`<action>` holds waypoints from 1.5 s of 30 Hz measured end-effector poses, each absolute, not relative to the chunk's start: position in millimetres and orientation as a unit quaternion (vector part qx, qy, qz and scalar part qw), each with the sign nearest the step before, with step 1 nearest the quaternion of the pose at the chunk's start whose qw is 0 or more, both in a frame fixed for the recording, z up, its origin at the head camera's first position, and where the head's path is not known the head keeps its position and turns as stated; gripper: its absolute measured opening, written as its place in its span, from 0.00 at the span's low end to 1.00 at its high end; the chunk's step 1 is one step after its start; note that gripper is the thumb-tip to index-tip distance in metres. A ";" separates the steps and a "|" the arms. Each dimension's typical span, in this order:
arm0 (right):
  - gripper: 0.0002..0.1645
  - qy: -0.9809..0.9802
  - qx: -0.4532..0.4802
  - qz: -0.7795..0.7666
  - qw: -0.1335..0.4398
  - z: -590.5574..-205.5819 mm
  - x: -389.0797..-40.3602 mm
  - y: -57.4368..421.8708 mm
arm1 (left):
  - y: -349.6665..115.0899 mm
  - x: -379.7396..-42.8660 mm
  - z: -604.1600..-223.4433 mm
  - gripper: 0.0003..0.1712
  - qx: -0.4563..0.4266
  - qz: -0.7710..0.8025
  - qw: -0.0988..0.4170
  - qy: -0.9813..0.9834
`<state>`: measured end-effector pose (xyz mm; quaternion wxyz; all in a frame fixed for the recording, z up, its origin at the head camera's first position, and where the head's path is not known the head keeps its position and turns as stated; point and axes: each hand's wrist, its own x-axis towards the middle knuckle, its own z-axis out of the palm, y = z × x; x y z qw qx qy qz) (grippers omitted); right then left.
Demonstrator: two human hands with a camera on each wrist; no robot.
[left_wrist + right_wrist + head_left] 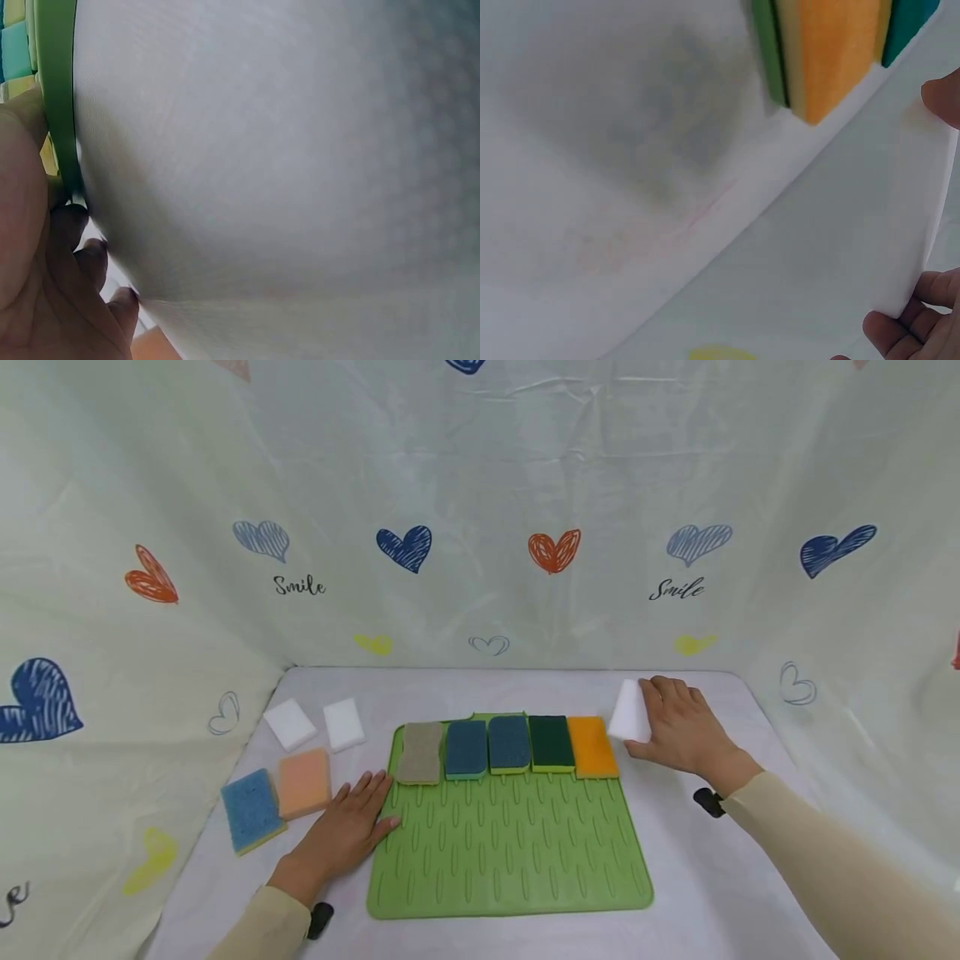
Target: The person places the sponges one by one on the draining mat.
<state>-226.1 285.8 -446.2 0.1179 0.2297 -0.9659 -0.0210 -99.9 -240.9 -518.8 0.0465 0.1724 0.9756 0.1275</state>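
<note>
My right hand grips a white sponge just right of the green mat. The right wrist view shows the thumb at one end of this white sponge and fingers at the other. Flat on the table, my left hand lies along the mat's left edge, its thumb over the rim and its fingers straight. Across the mat's top stands a row of sponges: a grey-beige one, two blue ones, a dark green one and an orange one.
Left of the mat lie two white sponges, a peach sponge and a blue sponge with a yellow base. A white cloth covers the table. Behind it hangs a white curtain printed with hearts.
</note>
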 end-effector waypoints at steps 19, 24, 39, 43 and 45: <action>0.61 -0.917 0.339 0.036 0.207 -470.3 -190.1 165.5 | -242.0 -102.7 -524.3 0.41 0.169 0.125 0.043 0.977; 0.62 -0.921 0.349 0.026 0.173 -477.0 -173.9 126.8 | -241.2 -102.6 -524.3 0.40 0.169 0.123 0.043 0.977; 0.64 -0.904 0.412 -0.002 0.113 -500.9 -128.7 33.0 | -240.1 -103.0 -526.8 0.40 0.169 0.132 0.030 0.976; 0.63 -0.899 0.423 -0.016 0.109 -507.1 -121.4 17.2 | -240.2 -103.2 -527.6 0.39 0.170 0.129 0.031 0.977; 0.63 -0.897 0.429 -0.020 0.103 -510.1 -117.7 10.9 | -239.6 -103.1 -527.6 0.39 0.169 0.128 0.031 0.977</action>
